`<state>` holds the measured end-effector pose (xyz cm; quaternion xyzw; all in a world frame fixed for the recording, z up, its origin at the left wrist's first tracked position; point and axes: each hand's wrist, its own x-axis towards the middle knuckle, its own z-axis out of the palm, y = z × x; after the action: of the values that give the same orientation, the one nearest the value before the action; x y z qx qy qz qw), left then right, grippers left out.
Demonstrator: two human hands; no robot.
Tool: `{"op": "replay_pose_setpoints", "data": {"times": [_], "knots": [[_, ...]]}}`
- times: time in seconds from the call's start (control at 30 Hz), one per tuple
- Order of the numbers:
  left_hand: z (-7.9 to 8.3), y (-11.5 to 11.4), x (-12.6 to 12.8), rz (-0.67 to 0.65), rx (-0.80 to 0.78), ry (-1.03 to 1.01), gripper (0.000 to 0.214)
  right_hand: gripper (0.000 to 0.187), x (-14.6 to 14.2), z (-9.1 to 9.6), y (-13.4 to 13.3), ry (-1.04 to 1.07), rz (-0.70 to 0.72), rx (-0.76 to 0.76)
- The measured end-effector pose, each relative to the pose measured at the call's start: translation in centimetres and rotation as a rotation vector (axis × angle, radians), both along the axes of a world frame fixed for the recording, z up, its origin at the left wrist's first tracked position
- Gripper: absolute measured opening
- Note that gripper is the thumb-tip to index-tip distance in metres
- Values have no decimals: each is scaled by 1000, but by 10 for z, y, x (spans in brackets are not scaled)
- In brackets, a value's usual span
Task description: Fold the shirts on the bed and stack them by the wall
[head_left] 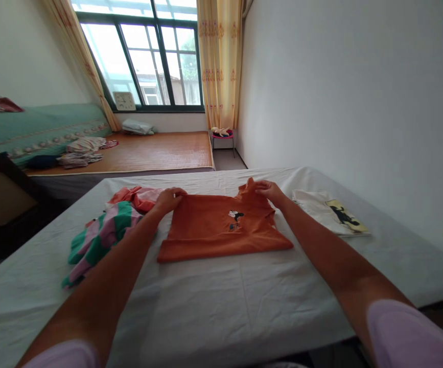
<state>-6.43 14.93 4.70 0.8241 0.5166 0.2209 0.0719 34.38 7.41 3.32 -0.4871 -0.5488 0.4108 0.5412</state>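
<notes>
An orange T-shirt (pixel 221 227) with a small cartoon print lies flat on the white sheet (pixel 213 301) covering the bed in front of me. My left hand (pixel 169 198) is closed on the shirt's far left corner. My right hand (pixel 269 191) pinches the far right part near the collar. Both arms reach forward across the sheet.
A heap of pink, green and coral clothes (pixel 106 232) lies left of the shirt. A folded white shirt with a yellow print (pixel 330 212) rests to the right near the wall. Beyond stand a bed with a bamboo mat (pixel 156 151), a small stool (pixel 222 136) and a window.
</notes>
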Motion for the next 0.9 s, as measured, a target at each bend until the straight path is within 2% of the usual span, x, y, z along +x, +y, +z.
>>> {"op": "replay_pose_setpoints", "data": {"times": [0.07, 0.13, 0.23, 0.33, 0.37, 0.43, 0.5, 0.57, 0.63, 0.73, 0.8, 0.9], "knots": [[5, -24, -10, -107, 47, -76, 29, 33, 6, 3, -27, -27, 88, 49], [2, -50, -23, -211, 44, -113, 28, 27, 11, 0, -59, -113, 133, 53], [-14, -83, -42, -277, 2, -63, 25, 17, 19, -10, -101, -309, 223, 87], [-28, -102, -57, -294, -71, 60, 25, 16, 26, -17, -125, -570, 307, 123], [-29, -106, -59, -309, -98, 98, 26, 19, 26, -17, -128, -651, 280, 123], [-27, -111, -57, -330, -120, 135, 26, 28, 24, -12, -129, -779, 127, 120], [-19, -114, -47, -329, -113, 108, 28, 35, 13, -4, -126, -857, -65, 125], [-13, -118, -28, -309, -115, 52, 32, 40, -6, 3, -120, -909, -154, 138], [-14, -123, -6, -311, -129, 29, 37, 42, -30, 2, -115, -977, -108, 158], [-31, -130, 19, -350, -126, 114, 44, 43, -61, -15, -113, -1147, 46, 126], [-47, -134, 25, -310, -125, 213, 50, 50, -70, -33, -115, -1258, 86, 49], [-65, -137, 23, -189, -102, 310, 54, 55, -68, -52, -121, -1353, 67, -25]]}}
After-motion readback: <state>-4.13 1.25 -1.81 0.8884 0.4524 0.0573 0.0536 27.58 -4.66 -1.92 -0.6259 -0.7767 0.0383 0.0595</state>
